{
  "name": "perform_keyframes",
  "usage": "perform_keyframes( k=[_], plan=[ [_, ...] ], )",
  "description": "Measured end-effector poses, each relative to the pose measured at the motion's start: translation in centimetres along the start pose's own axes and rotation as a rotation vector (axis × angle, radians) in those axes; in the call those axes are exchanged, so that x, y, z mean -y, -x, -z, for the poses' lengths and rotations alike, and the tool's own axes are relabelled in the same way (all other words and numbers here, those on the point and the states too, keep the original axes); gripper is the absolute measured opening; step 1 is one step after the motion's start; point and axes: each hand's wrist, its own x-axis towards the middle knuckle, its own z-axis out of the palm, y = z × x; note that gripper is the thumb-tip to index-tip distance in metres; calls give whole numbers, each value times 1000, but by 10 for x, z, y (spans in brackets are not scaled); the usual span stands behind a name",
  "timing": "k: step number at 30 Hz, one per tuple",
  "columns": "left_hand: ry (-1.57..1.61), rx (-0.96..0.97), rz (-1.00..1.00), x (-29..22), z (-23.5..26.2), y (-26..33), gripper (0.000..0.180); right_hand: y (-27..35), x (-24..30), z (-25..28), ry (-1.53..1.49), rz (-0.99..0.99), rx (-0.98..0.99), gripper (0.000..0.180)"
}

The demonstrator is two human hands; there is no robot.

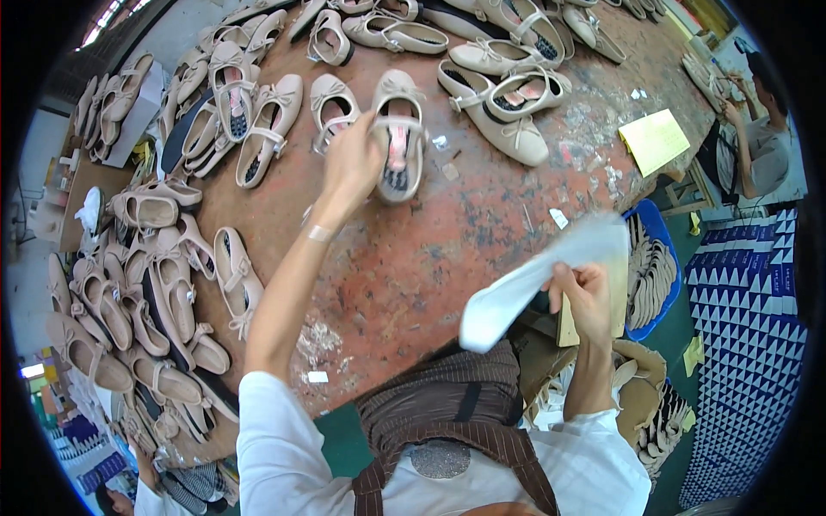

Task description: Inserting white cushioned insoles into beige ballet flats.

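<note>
Shoes (172,284) left on table (482,232), bin (658,228) right, paper pad (654,140) behind bin

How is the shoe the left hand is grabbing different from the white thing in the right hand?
The beige shoe rests on the table; the white insole is up in the air. The shoe has a bow and strap; the insole is flat and bent. Left hand reaches far; right hand stays near.

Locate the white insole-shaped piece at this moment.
In the head view, the white insole-shaped piece is on the right, held up by the right hand over the near edge of the worn red table, left of the blue bin.
</note>
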Motion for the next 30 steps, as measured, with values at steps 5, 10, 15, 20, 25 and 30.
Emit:
perform_keyframes(
  k=[5, 10, 15, 20, 25, 30],
  plan=[
    [-19, 273, 151, -10, 69, 177, 37, -18, -36, -42, 2, 97, -163, 34],
    [-372, -28, 192, 2, 91, 306, 30, -4, -26, -82, 159, 173, 108, 48],
    [-200, -237, 826, -16, 75, 355, 53, -8, -25, -136, 1279, 721, 304, 44],
    [57, -331, 787, -12, 64, 354, 60, -23, -71, -179, 1125, 806, 620, 30],
    [377, -302, 806, -3, 64, 353, 75, -26, -107, -212, 922, 705, 633, 24],
    [429, -312, 800, 4, 64, 357, 72, -20, -113, -230, 855, 591, 637, 21]
  ],
)
